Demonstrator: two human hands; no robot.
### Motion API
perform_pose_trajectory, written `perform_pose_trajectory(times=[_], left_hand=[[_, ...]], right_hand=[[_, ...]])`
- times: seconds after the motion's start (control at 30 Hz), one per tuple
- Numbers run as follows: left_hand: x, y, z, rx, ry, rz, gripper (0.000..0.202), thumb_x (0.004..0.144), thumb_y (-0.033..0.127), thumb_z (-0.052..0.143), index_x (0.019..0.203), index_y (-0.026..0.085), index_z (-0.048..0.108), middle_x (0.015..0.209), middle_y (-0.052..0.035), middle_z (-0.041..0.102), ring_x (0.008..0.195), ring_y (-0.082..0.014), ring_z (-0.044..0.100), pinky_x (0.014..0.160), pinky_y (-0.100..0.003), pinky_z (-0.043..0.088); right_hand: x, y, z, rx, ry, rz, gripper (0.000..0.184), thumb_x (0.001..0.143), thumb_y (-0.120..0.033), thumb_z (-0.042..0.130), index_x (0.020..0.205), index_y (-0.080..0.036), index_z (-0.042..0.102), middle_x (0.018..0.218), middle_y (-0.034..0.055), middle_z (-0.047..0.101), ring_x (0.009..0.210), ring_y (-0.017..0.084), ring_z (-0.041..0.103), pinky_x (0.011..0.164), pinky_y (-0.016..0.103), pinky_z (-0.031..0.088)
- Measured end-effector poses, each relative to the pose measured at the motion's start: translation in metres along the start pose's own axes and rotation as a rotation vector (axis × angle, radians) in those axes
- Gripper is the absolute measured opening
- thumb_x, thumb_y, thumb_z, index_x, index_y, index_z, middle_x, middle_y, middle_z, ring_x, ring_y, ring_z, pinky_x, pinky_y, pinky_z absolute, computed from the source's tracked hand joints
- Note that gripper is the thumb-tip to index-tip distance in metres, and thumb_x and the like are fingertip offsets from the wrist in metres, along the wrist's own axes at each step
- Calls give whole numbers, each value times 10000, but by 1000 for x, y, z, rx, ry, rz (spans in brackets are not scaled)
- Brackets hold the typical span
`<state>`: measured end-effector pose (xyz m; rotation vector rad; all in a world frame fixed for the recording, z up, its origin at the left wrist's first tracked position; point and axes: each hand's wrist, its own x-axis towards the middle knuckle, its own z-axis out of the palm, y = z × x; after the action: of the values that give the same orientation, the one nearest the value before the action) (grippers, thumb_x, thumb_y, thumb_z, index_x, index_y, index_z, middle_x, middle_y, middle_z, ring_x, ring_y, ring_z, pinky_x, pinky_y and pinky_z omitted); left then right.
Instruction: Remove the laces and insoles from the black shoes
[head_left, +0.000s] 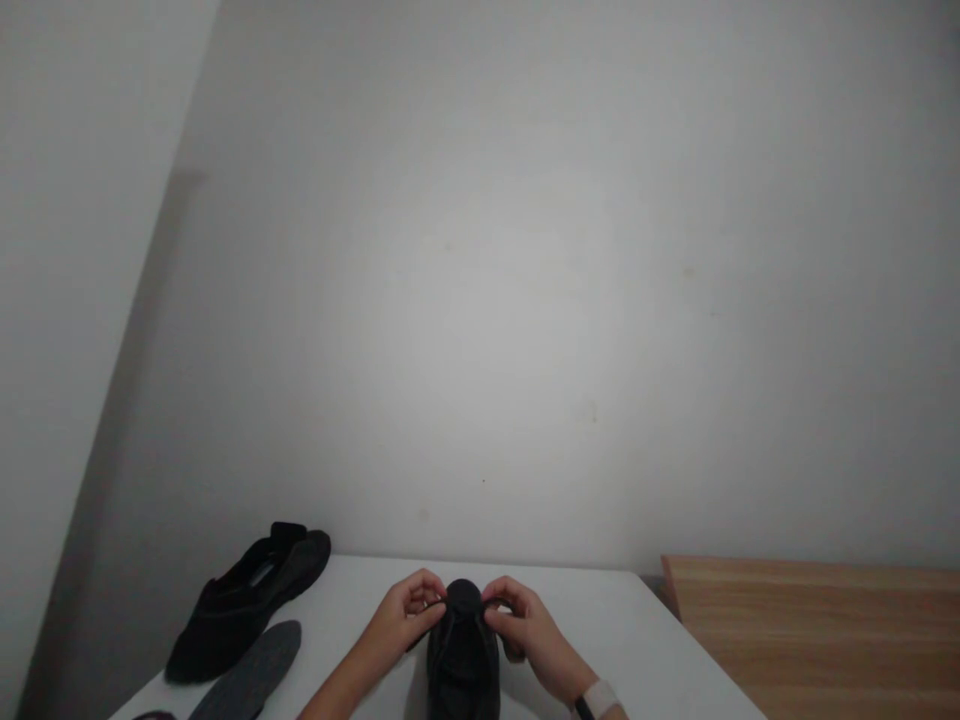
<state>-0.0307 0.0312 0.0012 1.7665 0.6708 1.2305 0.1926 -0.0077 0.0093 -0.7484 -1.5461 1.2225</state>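
Observation:
A black shoe (463,670) stands on the white table between my two hands, its rounded tongue (464,596) sticking up at the far end. My left hand (409,612) pinches a dark shoelace (424,625) at the left of the tongue. On the other side, my right hand (519,622) grips the lace between thumb and fingers, close to the shoe's edge. The near part of the shoe is cut off by the bottom of the view. A light band is around my right wrist.
At the left of the white table (600,600) lies another black shoe (247,605), with a dark grey insole (259,665) beside it. Part of a dark item (154,715) shows at the bottom left. A wooden surface (817,640) adjoins on the right; a wall (487,300) rises behind.

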Motion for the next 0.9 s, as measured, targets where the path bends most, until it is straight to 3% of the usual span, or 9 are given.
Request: perform_pose_trajectory(times=[0.2,0.33,0.57,0.77,0.9], left_hand=[[-3,2,0,-36,-148,0,376,687,447,728,893,177,565,586,66,469,543,-84,412,520,-206,247],[-2,4,-1,-110,-168,-9,357,681,410,739,898,188,561,600,63,478,547,-82,407,515,-207,231],[-1,5,-5,-249,15,-39,311,651,329,737,884,174,602,564,72,460,532,-82,393,525,-213,254],[-8,16,-3,-430,160,-93,251,661,278,725,871,175,635,625,52,488,588,-90,443,584,-214,329],[-7,19,-5,-547,198,-86,255,651,258,743,873,174,651,678,27,539,642,-104,489,646,-230,386]], right_hand=[[-3,0,-5,5,-83,-39,356,662,-339,771,926,-193,582,640,-71,468,451,33,331,403,182,228],[-1,2,-5,21,-97,-53,353,673,-352,763,929,-188,585,660,-58,494,453,38,332,405,190,222],[3,7,-8,57,-27,-95,372,685,-343,757,975,-182,590,701,-31,543,552,76,419,493,211,262],[8,11,-14,73,151,-158,325,716,-352,733,961,-181,606,734,-13,564,642,114,483,588,243,350],[9,11,-16,135,218,-194,356,715,-364,736,988,-179,603,777,18,604,748,162,546,662,284,402]])
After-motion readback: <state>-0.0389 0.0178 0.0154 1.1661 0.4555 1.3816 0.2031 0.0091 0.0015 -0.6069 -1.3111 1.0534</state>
